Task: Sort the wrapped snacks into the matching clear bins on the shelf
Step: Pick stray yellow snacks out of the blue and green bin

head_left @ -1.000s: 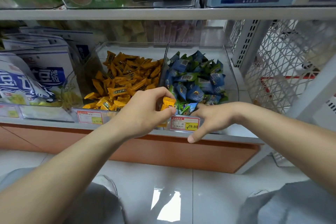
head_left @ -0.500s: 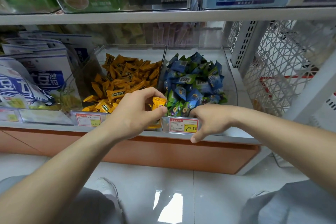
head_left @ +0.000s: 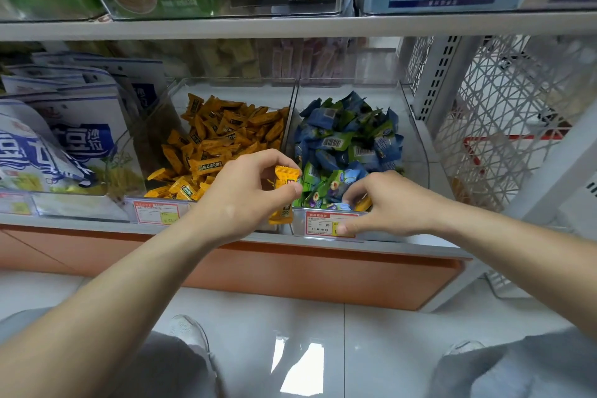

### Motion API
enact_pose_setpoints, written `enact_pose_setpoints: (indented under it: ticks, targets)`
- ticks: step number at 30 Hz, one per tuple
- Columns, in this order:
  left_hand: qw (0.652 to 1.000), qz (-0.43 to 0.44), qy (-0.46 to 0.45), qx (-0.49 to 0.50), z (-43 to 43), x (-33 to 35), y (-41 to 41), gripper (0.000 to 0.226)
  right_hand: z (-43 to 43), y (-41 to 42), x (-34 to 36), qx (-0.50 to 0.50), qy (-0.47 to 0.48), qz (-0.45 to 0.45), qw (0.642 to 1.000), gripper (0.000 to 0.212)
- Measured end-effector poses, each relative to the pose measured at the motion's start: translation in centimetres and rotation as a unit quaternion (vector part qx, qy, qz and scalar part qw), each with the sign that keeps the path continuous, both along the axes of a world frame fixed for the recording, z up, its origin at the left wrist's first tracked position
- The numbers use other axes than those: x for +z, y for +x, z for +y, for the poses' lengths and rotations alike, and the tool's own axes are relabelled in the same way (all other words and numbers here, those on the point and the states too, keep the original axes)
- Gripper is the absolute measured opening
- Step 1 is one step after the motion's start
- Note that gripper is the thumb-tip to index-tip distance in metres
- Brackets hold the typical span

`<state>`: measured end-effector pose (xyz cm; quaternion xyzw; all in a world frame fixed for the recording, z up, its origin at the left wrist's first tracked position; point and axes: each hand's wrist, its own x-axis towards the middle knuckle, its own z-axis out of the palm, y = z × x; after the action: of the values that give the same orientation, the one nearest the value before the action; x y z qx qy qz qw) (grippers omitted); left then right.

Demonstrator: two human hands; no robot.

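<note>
Your left hand (head_left: 245, 195) pinches an orange snack (head_left: 286, 175), held upright at the divider; the orange bin (head_left: 235, 90) lies just to its left, nearer this hand. Your right hand (head_left: 392, 203) curls into the blue-green bin (head_left: 415, 139); whether it grips anything, I cannot tell.

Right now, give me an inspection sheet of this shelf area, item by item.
Surface: grey shelf, bins stand on it.
Job's things: left bin holds orange snacks; right bin holds blue and green snacks, one orange wrapper at its front.
Clutter: blue-and-white bags left of the bins.
Fingers: left hand pinches an orange piece; right hand reaches into right bin, grasp unclear.
Cables: nothing seen.
Surroundings: white mesh panel at right, tiled floor.
</note>
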<state>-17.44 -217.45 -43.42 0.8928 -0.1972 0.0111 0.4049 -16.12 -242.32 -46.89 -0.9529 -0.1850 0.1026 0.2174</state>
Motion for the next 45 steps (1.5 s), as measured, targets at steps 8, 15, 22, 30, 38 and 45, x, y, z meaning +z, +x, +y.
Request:
enact_pose_setpoints:
  ticks: [8, 15, 22, 30, 38, 45]
  targets:
    - [0.999, 0.025, -0.019, 0.013, -0.2, -0.8, 0.4, 0.013, -0.5, 0.0, 1.4, -0.012, 0.093, 0.083, 0.992, 0.014]
    - [0.970, 0.144, -0.193, 0.024, -1.5, -0.9, 0.1, 0.015, -0.8, 0.8, 3.5, -0.104, 0.255, 0.019, 0.961, 0.015]
    - [0.931, 0.166, -0.316, 0.081, -4.2, -0.4, 0.8, 0.030, 3.8, 2.5, 5.4, -0.125, 0.520, 0.061, 0.843, 0.010]
    - [0.924, 0.084, -0.327, 0.182, -0.7, 1.1, 3.6, 0.023, 10.3, 5.2, 5.5, -0.130, 0.552, 0.031, 0.823, 0.007]
    - [0.958, -0.051, -0.103, 0.264, 6.0, 0.8, 7.6, 0.031, 14.0, 10.5, 4.9, -0.099, 0.329, -0.112, 0.933, 0.009]
    - [0.942, -0.123, 0.190, 0.249, 6.2, 0.0, 7.6, 0.065, 9.9, 9.9, 5.5, -0.033, 0.204, -0.152, 0.967, 0.004]
